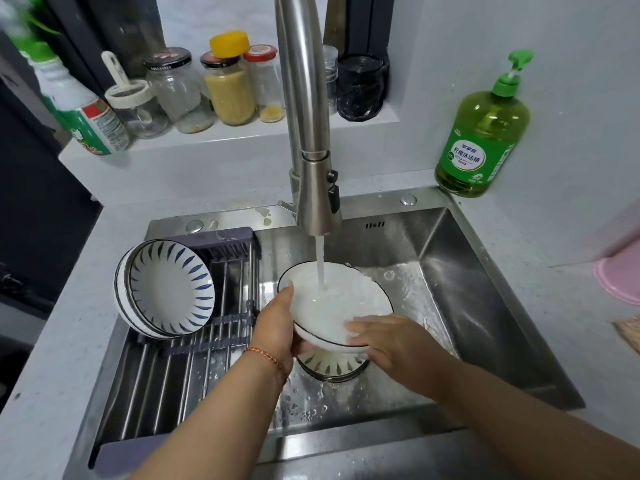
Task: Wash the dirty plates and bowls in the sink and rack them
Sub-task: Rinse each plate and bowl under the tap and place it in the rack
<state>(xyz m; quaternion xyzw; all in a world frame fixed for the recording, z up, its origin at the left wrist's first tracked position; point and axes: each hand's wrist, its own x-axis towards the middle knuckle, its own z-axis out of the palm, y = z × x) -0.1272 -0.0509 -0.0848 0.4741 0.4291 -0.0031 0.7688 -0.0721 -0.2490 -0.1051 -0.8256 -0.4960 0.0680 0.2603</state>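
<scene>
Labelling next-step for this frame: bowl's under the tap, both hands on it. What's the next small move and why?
Probably tip the bowl to pour out the rinse water. The stream from the faucet lands inside it; the left hand holds its rim, the right hand lies on its inside. Then to the rack beside the racked bowls.

Home kitchen: steel sink (485, 278), faucet (308, 133), jars (228, 88).

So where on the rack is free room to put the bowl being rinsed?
The rack's near bars, between the racked bowls and its front edge, are bare. The bars right of those bowls, toward the left hand, also look free. Its far-left part is crowded. Another bowl sits in the sink under the rinsed bowl.
</scene>
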